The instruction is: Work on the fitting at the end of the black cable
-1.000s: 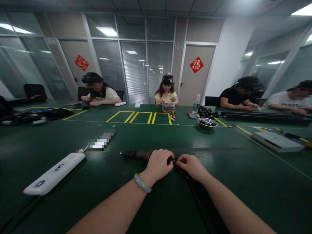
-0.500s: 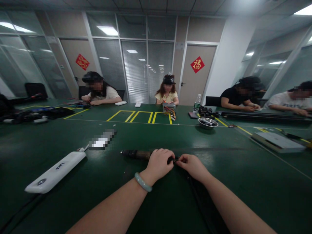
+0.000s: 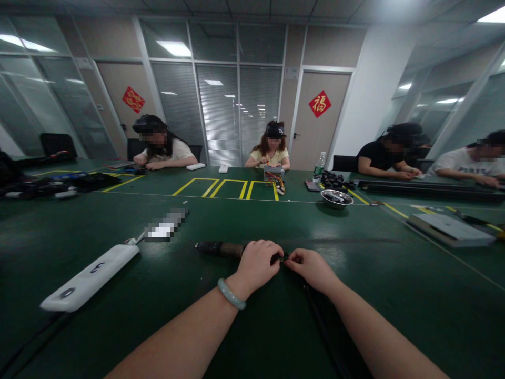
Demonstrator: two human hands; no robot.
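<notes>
My left hand [image 3: 261, 264], with a pale green bangle on its wrist, is closed, thumb and fingers curled together. My right hand [image 3: 311, 268] meets it fingertip to fingertip in a pinch. Between them shows a tiny dark piece [image 3: 281, 258] with a metallic glint, too small to name. A dark cylindrical tool [image 3: 221, 249] with a brownish band and a metal tip lies on the table, pointing left. Its right end is hidden behind my left hand, so I cannot tell whether that hand touches it. A black cable [image 3: 321, 321] runs from below my right hand toward me.
On the green table [image 3: 177, 295], a white power strip [image 3: 94, 276] lies left beside a blurred-out phone-like object [image 3: 165, 226]. A metal bowl [image 3: 336, 199], a water bottle [image 3: 319, 167] and a flat box [image 3: 450, 229] are at the right. Several people sit across.
My hands hold almost the same pose, still meeting at the fingertips. Across the table, the person in the middle has moved their hands slightly.
</notes>
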